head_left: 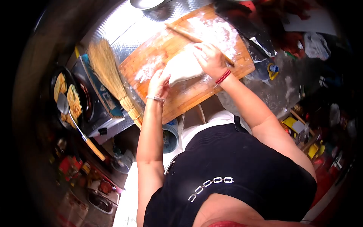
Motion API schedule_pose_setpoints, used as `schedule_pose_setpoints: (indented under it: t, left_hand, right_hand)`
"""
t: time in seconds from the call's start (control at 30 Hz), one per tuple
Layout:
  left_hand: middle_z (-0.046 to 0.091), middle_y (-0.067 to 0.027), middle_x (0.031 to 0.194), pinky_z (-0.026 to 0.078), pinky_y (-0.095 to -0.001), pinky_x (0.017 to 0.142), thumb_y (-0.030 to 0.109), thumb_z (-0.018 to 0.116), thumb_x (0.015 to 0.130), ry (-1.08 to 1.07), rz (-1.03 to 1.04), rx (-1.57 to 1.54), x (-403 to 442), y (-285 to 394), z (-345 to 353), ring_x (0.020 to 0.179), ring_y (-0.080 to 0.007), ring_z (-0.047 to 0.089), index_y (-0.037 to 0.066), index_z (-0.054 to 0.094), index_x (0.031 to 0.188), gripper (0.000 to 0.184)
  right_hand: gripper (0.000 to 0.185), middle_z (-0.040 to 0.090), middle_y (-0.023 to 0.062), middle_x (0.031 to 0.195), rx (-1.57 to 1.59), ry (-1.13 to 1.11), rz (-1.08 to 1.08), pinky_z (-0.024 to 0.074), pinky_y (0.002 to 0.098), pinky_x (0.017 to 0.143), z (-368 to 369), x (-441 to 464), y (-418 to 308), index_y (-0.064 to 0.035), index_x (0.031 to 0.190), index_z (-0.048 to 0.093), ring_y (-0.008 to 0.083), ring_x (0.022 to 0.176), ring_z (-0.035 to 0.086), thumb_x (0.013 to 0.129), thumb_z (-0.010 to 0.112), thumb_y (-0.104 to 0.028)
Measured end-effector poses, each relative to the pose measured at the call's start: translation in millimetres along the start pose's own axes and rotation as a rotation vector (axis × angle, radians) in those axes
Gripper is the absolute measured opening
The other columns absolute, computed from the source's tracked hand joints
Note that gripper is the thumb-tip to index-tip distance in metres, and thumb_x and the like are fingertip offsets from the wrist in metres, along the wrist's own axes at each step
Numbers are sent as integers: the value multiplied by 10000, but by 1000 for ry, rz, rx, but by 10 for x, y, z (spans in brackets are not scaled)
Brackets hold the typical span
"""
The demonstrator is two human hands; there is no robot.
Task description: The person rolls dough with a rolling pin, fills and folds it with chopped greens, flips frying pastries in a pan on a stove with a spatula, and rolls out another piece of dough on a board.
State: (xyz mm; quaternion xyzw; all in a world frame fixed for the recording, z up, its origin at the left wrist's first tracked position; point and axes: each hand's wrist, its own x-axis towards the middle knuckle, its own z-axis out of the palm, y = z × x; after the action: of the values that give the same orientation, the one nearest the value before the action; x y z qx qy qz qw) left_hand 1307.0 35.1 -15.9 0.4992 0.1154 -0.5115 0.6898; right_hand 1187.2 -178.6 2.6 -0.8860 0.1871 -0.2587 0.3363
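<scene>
A white, elongated piece of dough [184, 67] lies on a floured wooden board [179, 108]. My left hand [159, 85] is at its left end, with the fingers curled against the edge. At the other end my right hand [210, 59] grips the dough, its fingers over the top and partly hiding that side. A thin wooden rolling pin [185, 34] rests slantwise on the board beyond the dough, and part of it passes behind my right hand. Loose flour [215, 28] is scattered over the far part of the board and near its left corner.
Left of the board lies a straw brush [107, 64]. Farther left, a dark pan [65, 118] on a stove holds browned flatbreads [74, 99] and a spatula [87, 142]. A metal bowl [145, 3] stands at the top edge. Under the board's near edge is a bucket [171, 138].
</scene>
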Motion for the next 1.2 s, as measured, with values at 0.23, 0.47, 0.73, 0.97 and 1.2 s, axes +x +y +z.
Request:
schedule_pose_setpoints:
  t: [0.23, 0.47, 0.73, 0.97, 1.2]
  left_hand:
    - [662, -95, 1062, 528, -200, 678, -51, 581, 900, -15, 543, 213, -226, 383, 396, 867, -124, 652, -8, 536, 1165, 272]
    - [657, -133, 846, 513, -435, 743, 63, 571, 865, -152, 1238, 1483, 394, 185, 1453, 802, -337, 632, 85, 653, 933, 109]
    - [500, -134, 1359, 399, -445, 1025, 260, 631, 873, -378, 1163, 1814, 768, -545, 1587, 1300, -324, 430, 86, 586, 1147, 328]
    - [251, -93, 1562, 178, -595, 1129, 447, 474, 939, -406, 1034, 1966, 1021, -695, 1870, 1456, -304, 188, 75, 537, 1228, 475]
    - [262, -92, 1565, 94, -560, 1156, 457, 487, 924, -605, 1021, 1954, 712, -408, 1076, 1463, -292, 189, 80, 579, 1190, 470]
  right_hand:
    - [382, 557, 174, 1059, -408, -100, 76, 450, 421, 885, -240, -326, 381, -45, 1138, 565, 341, 1000, 556, 801, 689, -176]
    - [287, 563, 179, 1024, -116, 298, 405, 511, 395, 747, -726, -523, 473, -18, 1106, 569, 352, 843, 602, 845, 648, -109]
    - [263, 590, 151, 964, -153, 422, 437, 489, 372, 765, -1230, -1094, 676, 6, 1088, 591, 307, 867, 588, 853, 660, -88]
    - [240, 567, 67, 983, -45, 345, 479, 476, 259, 724, -1096, -1231, 677, 29, 1120, 580, 139, 822, 568, 902, 630, -58]
    - [251, 592, 110, 975, 40, 363, 429, 494, 310, 718, -1111, -1040, 591, 14, 1097, 595, 210, 802, 594, 876, 653, -90]
